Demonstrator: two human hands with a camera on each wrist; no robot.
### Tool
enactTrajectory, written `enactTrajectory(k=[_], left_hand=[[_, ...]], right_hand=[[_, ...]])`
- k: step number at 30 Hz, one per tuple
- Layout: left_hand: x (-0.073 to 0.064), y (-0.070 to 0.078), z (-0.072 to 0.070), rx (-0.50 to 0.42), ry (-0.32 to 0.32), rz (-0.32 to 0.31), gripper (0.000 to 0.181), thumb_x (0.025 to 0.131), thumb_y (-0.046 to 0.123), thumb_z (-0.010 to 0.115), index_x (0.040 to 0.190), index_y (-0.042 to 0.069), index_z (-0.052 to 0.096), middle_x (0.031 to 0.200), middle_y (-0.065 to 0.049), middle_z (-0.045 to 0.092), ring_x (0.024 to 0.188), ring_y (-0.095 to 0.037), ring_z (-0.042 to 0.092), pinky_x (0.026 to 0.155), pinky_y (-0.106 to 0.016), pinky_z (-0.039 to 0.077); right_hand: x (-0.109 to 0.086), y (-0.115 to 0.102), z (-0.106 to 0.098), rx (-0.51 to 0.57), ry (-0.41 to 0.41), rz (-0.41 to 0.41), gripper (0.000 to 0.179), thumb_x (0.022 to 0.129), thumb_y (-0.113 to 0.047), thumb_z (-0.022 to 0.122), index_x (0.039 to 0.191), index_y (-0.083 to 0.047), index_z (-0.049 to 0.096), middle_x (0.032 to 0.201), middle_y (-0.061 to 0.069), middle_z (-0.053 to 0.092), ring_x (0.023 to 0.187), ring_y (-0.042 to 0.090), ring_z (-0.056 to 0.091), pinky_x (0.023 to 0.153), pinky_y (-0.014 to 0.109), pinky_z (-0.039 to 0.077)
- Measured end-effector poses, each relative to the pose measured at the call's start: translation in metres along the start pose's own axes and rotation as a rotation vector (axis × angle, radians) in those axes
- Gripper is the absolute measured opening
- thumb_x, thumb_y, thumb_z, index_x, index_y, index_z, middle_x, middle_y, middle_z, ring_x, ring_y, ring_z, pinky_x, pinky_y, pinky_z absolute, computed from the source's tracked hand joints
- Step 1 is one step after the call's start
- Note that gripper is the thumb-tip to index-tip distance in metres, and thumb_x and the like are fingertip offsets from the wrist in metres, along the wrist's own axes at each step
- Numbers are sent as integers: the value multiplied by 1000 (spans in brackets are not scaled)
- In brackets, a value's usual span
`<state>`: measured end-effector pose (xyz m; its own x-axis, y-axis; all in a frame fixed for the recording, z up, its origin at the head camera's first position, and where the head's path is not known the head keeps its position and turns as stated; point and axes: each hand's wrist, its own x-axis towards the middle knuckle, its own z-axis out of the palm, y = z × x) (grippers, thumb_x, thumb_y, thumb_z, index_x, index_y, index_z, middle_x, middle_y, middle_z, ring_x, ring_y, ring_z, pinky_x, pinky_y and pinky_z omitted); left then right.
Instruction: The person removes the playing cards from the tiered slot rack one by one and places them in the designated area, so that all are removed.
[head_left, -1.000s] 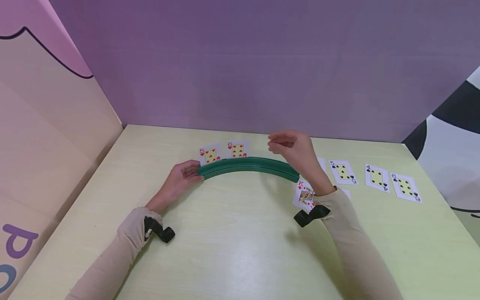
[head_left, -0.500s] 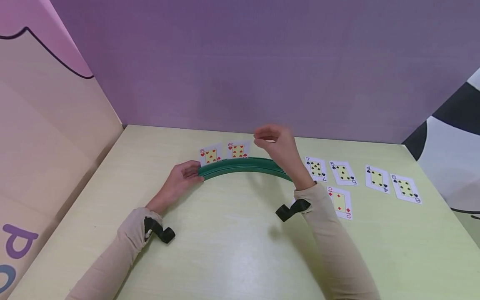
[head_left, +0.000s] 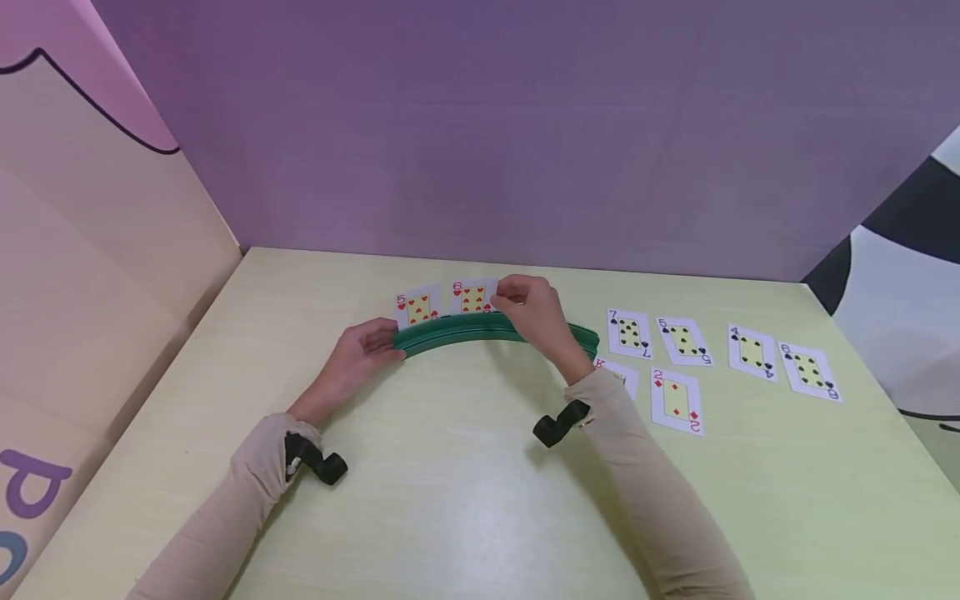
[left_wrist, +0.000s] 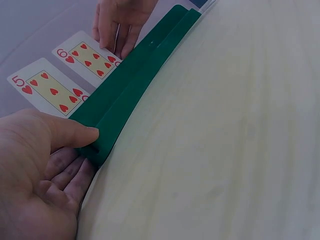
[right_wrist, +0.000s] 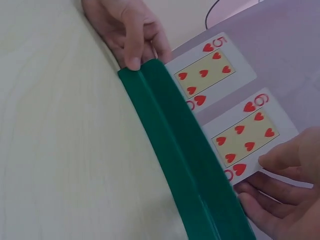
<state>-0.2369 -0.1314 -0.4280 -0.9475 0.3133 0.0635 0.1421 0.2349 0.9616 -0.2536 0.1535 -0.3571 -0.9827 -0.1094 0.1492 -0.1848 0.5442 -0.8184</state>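
Observation:
A curved green card holder [head_left: 450, 331] stands on the table with two playing cards upright in it. My left hand [head_left: 356, 362] grips its left end, thumb on the front face in the left wrist view and fingers beneath. The five of hearts [right_wrist: 210, 72] stands nearest that hand. To its right is the six of hearts [right_wrist: 247, 135], apart from the five. My right hand [head_left: 536, 315] pinches the six's right edge; in the right wrist view the thumb lies on its face and the other fingers are partly hidden behind it.
Face-up cards lie right of the holder: a seven of spades [head_left: 628, 333], five of spades [head_left: 684, 342], four of spades [head_left: 753, 353], another spade card [head_left: 810, 372] and a two of diamonds [head_left: 677, 402]. My right forearm partly covers a king [head_left: 622, 373]. A purple wall [head_left: 510, 133] rises behind the table.
My right hand has moved left and down from above the holder's right part to the six of hearts and now pinches it. My left hand has stayed on the holder's end.

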Motion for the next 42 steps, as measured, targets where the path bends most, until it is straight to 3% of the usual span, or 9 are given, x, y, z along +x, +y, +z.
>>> enactTrajectory(k=[22, 42], left_hand=[[-1, -1, -1, -41, 0, -17, 46, 88, -3, 70, 132, -7, 55, 128, -25, 62, 120, -34, 60, 102, -31, 51], [2, -2, 0, -39, -17, -15, 46, 88, -2, 71, 131, -6, 56, 128, -24, 62, 119, -33, 60, 101, -29, 51]], right_hand=[[0, 3, 2, 10, 7, -9, 20, 97, -10, 64, 110, 4, 69, 109, 16, 70, 100, 29, 64, 92, 41, 56], [-5, 1, -1, 3, 28, -8, 15, 97, -11, 65, 105, 0, 71, 107, 15, 71, 98, 28, 65, 92, 41, 57]])
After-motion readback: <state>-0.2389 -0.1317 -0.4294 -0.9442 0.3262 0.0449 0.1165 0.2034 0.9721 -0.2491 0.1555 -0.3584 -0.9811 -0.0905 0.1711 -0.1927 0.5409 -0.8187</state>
